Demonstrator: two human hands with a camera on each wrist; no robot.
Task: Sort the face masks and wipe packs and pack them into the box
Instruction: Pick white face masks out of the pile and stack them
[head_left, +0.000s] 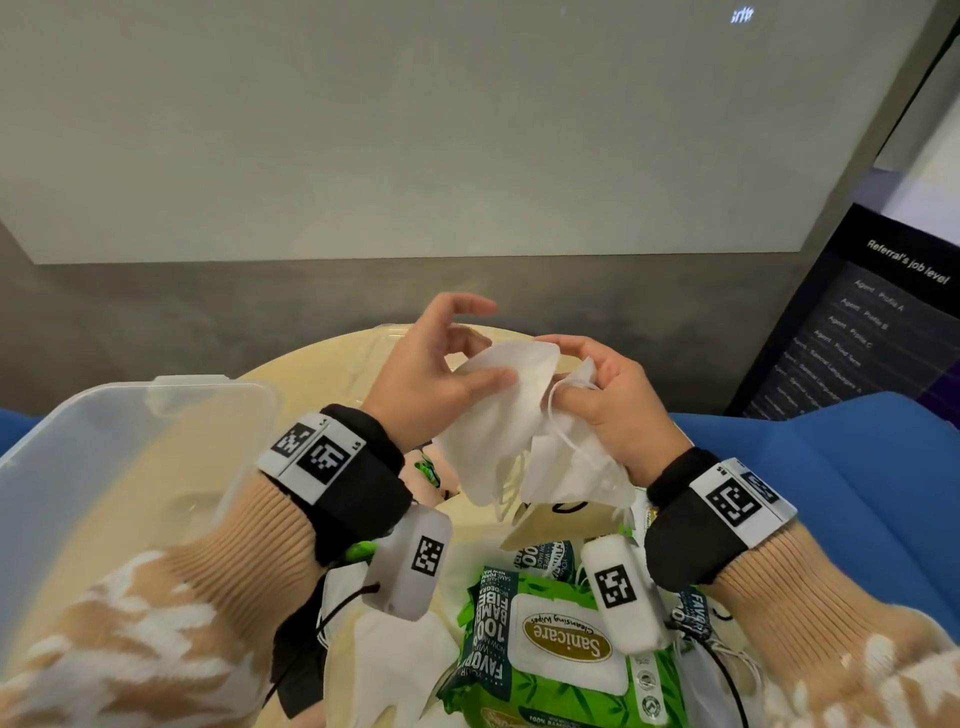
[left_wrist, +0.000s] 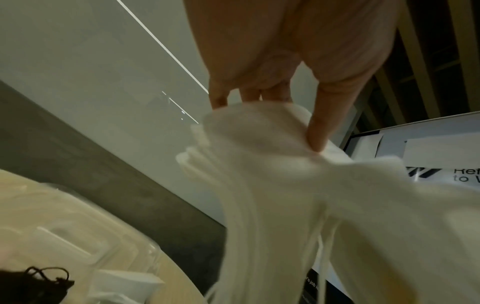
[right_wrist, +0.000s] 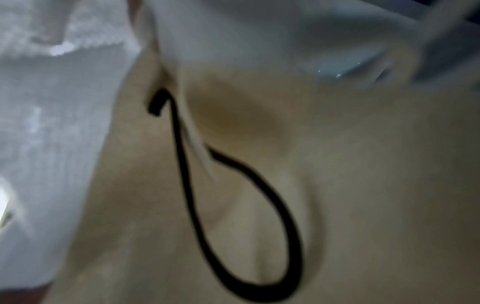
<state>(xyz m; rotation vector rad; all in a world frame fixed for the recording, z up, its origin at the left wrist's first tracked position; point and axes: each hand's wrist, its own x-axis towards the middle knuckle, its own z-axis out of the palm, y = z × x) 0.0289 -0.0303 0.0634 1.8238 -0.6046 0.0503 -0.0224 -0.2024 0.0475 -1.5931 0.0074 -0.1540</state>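
Both hands are raised over the table with a bunch of face masks between them. My left hand (head_left: 483, 364) pinches a white mask (head_left: 519, 364), its thumb (left_wrist: 322, 123) on the front and the fingers behind. My right hand (head_left: 582, 379) grips several white masks (head_left: 571, 467) and a beige mask (right_wrist: 363, 185) with a black ear loop (right_wrist: 246, 205); a white loop lies over one finger. The clear plastic box (head_left: 130, 467) stands open at the left. A green wipe pack (head_left: 561, 649) lies below the hands, with more white masks (head_left: 395, 654) and a black mask (head_left: 296, 654) beside it.
The round beige table (head_left: 322, 374) ends just beyond the hands, where a clear plastic piece (head_left: 387, 332) lies. A blue seat (head_left: 831, 467) sits to the right, and behind it a dark screen (head_left: 857, 322). A grey wall panel fills the back.
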